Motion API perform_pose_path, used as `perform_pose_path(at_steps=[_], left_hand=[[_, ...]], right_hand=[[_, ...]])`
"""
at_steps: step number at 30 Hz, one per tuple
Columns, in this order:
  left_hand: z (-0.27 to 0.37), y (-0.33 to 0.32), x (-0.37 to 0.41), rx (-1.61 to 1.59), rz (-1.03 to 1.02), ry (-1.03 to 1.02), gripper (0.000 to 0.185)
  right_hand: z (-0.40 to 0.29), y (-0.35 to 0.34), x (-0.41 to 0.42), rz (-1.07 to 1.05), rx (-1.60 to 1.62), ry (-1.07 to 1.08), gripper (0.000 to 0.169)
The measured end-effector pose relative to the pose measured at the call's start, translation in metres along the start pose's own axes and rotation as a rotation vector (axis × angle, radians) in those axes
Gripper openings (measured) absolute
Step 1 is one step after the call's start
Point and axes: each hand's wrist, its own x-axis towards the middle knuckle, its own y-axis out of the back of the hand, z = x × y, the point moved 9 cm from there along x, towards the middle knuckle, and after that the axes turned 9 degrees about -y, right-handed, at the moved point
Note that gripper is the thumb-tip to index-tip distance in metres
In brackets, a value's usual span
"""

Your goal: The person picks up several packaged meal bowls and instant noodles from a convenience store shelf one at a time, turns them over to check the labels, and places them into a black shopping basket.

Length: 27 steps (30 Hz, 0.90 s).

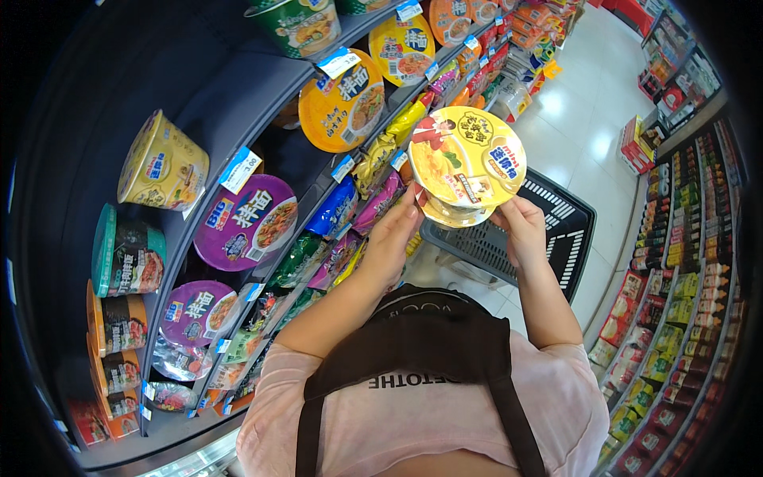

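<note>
A yellow instant noodle cup is held up in front of me with its printed lid facing my eyes. My left hand grips it from the left, the fingertips partly behind its side. On the opposite side my right hand has its thumb and fingers at the lower right edge. Under the lid shows a shiny rounded yellow part; whether it is this cup's base or a second cup I cannot tell. A similar yellow noodle cup stands on the shelf to the left.
The dark shelf at left holds purple noodle bowls, orange noodle bowls and bagged noodles. Beyond my right hand is a black slotted shopping basket. Shelves of bottles and jars line the right side of the tiled aisle.
</note>
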Motion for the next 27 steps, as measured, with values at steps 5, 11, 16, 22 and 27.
perform_pose_path(at_steps=[5, 11, 16, 22, 27], left_hand=[[-0.031, 0.002, 0.009, -0.060, -0.002, 0.099, 0.047], [-0.058, -0.005, 0.019, -0.118, -0.002, 0.226, 0.047], [-0.077, -0.015, 0.022, -0.074, -0.021, 0.333, 0.045], [-0.117, -0.012, 0.012, -0.039, -0.011, 0.456, 0.042], [-0.133, -0.013, 0.011, 0.134, 0.057, 0.566, 0.042]], right_hand=[[0.015, 0.025, 0.004, 0.070, -0.001, -0.043, 0.026], [0.027, 0.045, 0.007, 0.126, -0.019, -0.086, 0.025], [0.051, 0.061, 0.012, 0.138, 0.049, -0.135, 0.027], [0.075, 0.084, 0.008, 0.158, 0.045, -0.243, 0.032], [0.096, 0.108, 0.006, 0.237, -0.090, -0.324, 0.033]])
